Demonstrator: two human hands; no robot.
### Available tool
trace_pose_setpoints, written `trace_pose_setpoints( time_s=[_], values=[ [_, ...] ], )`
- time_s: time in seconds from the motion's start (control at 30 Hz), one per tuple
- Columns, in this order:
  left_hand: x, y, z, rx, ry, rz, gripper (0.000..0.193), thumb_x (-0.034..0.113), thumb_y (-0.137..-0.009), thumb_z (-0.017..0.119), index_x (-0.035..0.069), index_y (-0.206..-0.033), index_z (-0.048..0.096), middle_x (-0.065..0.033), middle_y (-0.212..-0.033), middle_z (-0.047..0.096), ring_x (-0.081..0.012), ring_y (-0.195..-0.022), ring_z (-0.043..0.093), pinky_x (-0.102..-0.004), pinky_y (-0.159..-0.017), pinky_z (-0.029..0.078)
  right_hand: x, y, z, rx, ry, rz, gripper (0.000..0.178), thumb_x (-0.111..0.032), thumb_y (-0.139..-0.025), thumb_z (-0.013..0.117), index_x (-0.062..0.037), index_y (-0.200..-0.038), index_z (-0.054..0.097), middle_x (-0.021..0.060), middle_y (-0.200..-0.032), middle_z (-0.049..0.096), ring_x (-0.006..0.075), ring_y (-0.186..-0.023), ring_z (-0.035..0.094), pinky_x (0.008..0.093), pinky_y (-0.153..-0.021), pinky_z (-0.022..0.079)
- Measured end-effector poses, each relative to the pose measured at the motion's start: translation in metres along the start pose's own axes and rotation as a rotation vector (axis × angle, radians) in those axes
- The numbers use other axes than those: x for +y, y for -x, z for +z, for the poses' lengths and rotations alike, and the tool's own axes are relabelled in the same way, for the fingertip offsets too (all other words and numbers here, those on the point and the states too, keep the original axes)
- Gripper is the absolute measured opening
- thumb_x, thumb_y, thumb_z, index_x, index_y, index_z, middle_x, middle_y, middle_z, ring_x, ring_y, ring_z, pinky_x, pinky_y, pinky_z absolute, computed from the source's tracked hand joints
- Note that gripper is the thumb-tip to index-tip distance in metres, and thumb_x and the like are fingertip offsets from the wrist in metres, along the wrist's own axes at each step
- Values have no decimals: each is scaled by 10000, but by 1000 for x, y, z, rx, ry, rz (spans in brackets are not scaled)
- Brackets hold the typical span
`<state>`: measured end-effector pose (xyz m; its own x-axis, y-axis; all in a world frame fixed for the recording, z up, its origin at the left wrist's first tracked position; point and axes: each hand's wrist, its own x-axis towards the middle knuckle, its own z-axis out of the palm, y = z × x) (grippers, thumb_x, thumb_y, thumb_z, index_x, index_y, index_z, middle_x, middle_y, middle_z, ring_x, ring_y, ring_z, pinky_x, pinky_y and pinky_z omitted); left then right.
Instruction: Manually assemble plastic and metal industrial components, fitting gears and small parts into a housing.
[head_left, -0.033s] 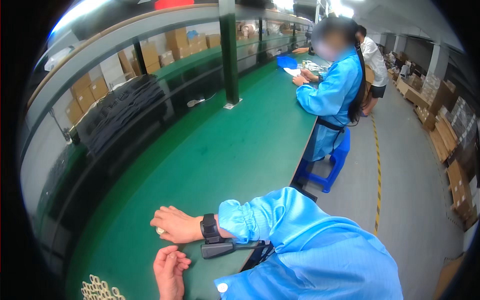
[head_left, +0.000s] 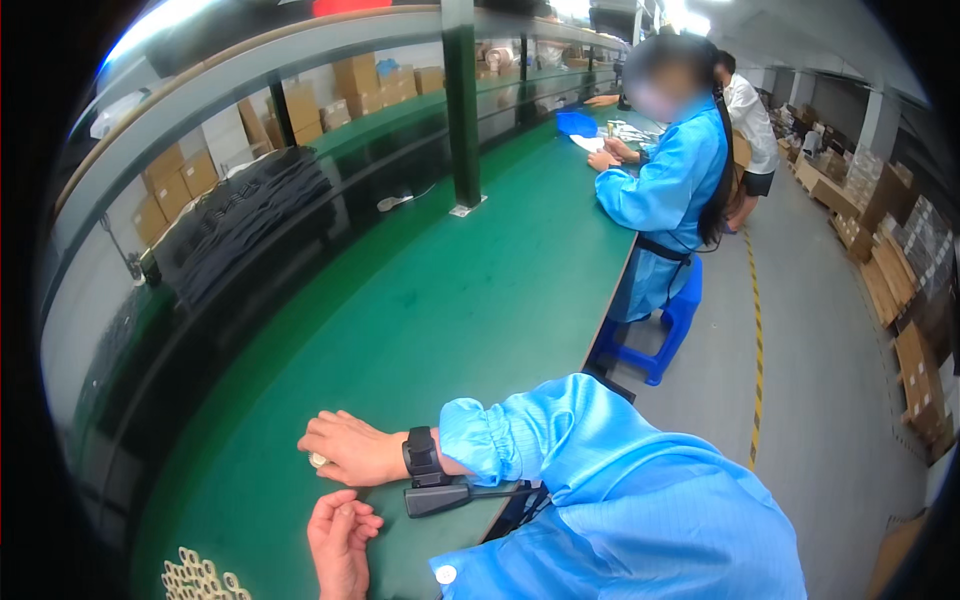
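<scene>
My right hand, with a black band on its wrist, reaches across the green table. Its fingers bend down around a small round cream ring-like piece, which shows at the lower side of the fingertips. Just nearer to me, my left hand rests with its fingers curled in toward the thumb; I see nothing in it. Several loose cream oval rings lie in a cluster at the lower left. A dark rectangular device with a cable sits under my right wrist, close to the table edge.
A green table runs away from me, with a dark post on it. A co-worker in blue sits on a blue stool at the far right. Dark fabric items and cartons lie beyond the left rail.
</scene>
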<state>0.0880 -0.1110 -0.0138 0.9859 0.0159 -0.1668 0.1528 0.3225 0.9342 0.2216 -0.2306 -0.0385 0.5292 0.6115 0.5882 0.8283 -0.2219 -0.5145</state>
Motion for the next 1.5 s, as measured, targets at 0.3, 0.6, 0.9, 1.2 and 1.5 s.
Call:
trace_pose_setpoints(
  time_s=[0.3,0.6,0.9,1.2,1.5],
  values=[
    [6,1,5,-4,45,-16,174,105,-929,556,-24,-1044,539,-98,-829,630,-146,-662,631,-209,-588,511,2,-2,-1,-139,102,49,279,-135,-760,649,-53,-1018,580,102,-1004,550,280,-931,500,393,-780,410],
    [12,7,4,-41,-35,-48,216,91,-953,541,-15,-1138,568,-72,-920,627,-138,-779,617,-223,-716,507,-1,-1,1,-82,40,-5,470,-213,-719,684,-79,-1154,569,116,-994,534,288,-939,486,412,-788,383],
    [11,5,3,-5,-45,-57,205,73,-949,540,-14,-1132,570,-54,-896,628,-116,-752,616,-206,-697,502,11,0,10,-111,37,-38,241,-167,-764,646,-81,-988,623,95,-963,530,274,-935,484,411,-786,378],
    [6,1,5,-16,37,-14,173,112,-942,546,-23,-1050,535,-103,-839,634,-143,-676,635,-206,-595,512,-1,-2,-3,-12,-52,-28,319,-135,-786,622,-70,-1093,563,108,-999,537,279,-912,497,398,-802,400],
    [3,0,2,-23,26,-24,156,124,-946,542,-9,-1028,535,-103,-837,631,-158,-677,637,-224,-610,507,1,-3,0,-191,67,48,389,-93,-727,651,-87,-1113,601,103,-1056,560,288,-1005,496,400,-854,401]
  ],
)
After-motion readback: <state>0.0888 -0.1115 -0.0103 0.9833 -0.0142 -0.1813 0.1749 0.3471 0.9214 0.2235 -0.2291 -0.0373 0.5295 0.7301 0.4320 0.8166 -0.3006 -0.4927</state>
